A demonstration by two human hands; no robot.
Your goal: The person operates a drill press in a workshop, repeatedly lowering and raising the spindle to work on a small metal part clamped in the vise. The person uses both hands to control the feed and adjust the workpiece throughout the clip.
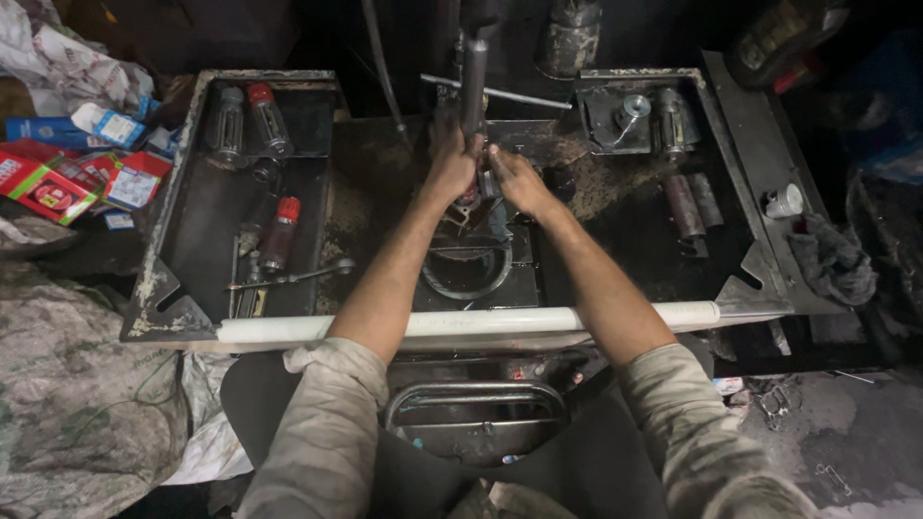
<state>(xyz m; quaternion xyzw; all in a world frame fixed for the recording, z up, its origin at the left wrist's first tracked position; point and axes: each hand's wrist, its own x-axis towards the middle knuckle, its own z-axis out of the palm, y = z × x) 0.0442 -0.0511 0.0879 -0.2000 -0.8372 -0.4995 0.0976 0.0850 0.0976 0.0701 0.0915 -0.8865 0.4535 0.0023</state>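
Note:
Both my hands meet at the middle of a dark, greasy metal workbench point(375, 183). My left hand point(450, 163) wraps its fingers around the lower end of an upright metal shaft point(473, 82) that rises toward the top of the view. My right hand point(511, 178) presses against a small metal part point(487, 183) at the shaft's base; how it grips is hidden by the fingers. Just below the hands lies a round metal ring point(466, 279) on a square plate.
A long white pipe point(279, 329) lies across the bench's front edge. The left tray point(197, 202) holds red-capped cylinders point(282, 231) and a wrench point(293, 277). Metal cylinders point(685, 204) and a white cup point(785, 201) sit right. Coloured boxes point(58, 183) lie far left.

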